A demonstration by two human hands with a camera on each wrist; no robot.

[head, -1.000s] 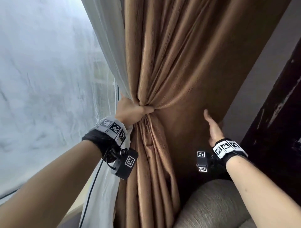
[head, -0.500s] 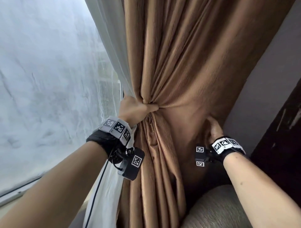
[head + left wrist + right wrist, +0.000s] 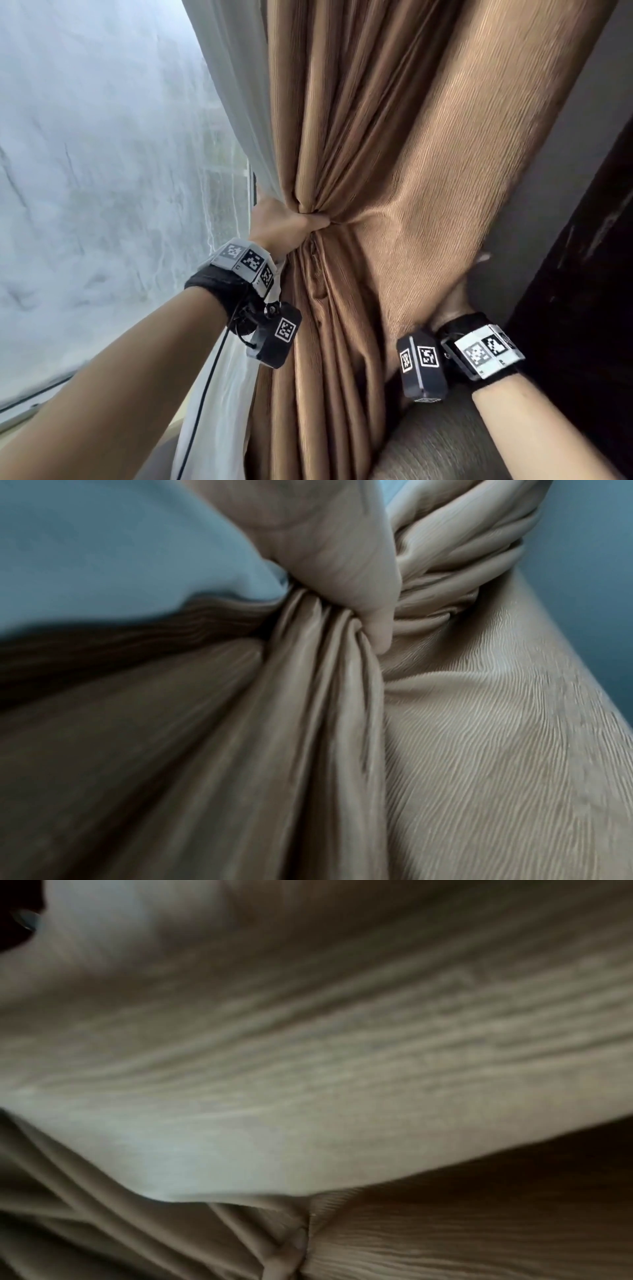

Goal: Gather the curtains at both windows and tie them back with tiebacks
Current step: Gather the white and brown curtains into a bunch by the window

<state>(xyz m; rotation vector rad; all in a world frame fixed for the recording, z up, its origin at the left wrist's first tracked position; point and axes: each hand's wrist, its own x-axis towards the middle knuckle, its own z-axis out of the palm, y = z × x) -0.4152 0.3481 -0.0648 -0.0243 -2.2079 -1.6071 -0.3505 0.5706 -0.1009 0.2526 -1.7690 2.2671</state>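
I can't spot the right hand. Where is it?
In the head view, the right hand is low on the right, mostly tucked behind the brown curtain edge, above the grey cushion.

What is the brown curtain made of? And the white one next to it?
The brown curtain looks like woven cloth with a soft sheen, maybe polyester or a silky blend: fine ribbed lines run down it and its folds catch the light where the left hand grips it. The white curtain looks like thin, matte, lighter fabric; which fibre, I cannot tell.
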